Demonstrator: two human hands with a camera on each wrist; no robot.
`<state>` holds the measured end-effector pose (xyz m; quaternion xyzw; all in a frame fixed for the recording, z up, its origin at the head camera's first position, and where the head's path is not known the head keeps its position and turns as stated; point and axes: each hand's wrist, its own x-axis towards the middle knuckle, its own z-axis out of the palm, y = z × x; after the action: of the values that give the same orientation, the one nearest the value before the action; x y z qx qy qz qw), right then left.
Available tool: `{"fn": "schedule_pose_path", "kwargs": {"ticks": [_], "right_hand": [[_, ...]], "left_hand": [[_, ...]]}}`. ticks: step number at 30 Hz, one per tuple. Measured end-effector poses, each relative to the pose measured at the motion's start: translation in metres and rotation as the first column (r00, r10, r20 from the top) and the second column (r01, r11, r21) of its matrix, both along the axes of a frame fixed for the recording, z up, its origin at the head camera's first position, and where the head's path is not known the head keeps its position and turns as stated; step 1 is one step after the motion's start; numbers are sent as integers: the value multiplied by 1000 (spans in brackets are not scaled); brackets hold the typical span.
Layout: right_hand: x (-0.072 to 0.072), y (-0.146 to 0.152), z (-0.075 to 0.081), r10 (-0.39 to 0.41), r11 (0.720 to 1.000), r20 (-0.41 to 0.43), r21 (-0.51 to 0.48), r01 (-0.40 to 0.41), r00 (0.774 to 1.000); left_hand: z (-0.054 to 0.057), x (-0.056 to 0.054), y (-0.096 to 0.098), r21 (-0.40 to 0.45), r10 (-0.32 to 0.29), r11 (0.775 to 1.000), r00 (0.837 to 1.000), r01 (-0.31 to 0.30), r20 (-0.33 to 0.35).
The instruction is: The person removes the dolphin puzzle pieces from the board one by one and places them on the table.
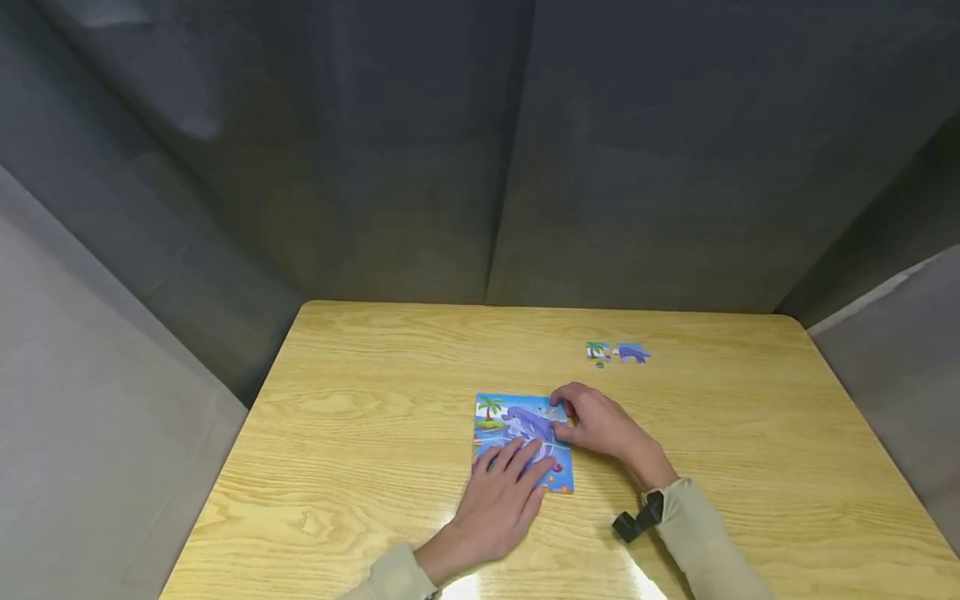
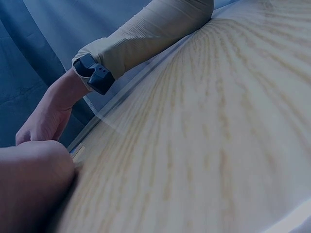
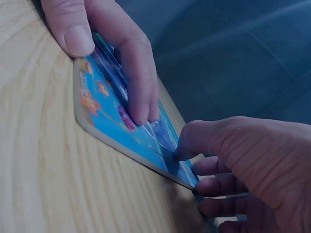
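Observation:
A flat jigsaw puzzle with a dolphin, a palm tree and blue sea lies on the table, its pale edge showing in the right wrist view. My left hand rests across its lower left part, fingers spread over the picture and thumb at the near edge. With my right hand I grip the puzzle's right side: the thumb presses on the picture and the other fingers curl at the edge. That hand hides the upper right corner. In the left wrist view, the left hand covers the puzzle.
Loose puzzle pieces with dolphin and palm tree parts lie farther back on the right of the wooden table. Dark curtains hang behind the far edge. A black wrist device sits on my right sleeve.

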<state>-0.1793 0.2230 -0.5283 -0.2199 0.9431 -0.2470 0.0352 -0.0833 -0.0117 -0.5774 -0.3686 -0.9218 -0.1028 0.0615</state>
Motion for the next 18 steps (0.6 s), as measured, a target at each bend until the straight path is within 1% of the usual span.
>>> {"fn": "schedule_pose_path", "kwargs": {"ticks": [7,11,18], "right_hand": [[2,-3,-1,-19,1000,1,-1,19,1000],[3,-4,-4,-11,1000,2,-8,11,1000],[2,-6,-10,-6,999,-28,-54,5,1000]], "left_hand": [[0,0,0,-2,2,1000,1000,-2,3],[1,1,0,-14,9,1000,1000,-9,-5],[1,1,0,-7,12,1000,1000,-12,-18]]}}
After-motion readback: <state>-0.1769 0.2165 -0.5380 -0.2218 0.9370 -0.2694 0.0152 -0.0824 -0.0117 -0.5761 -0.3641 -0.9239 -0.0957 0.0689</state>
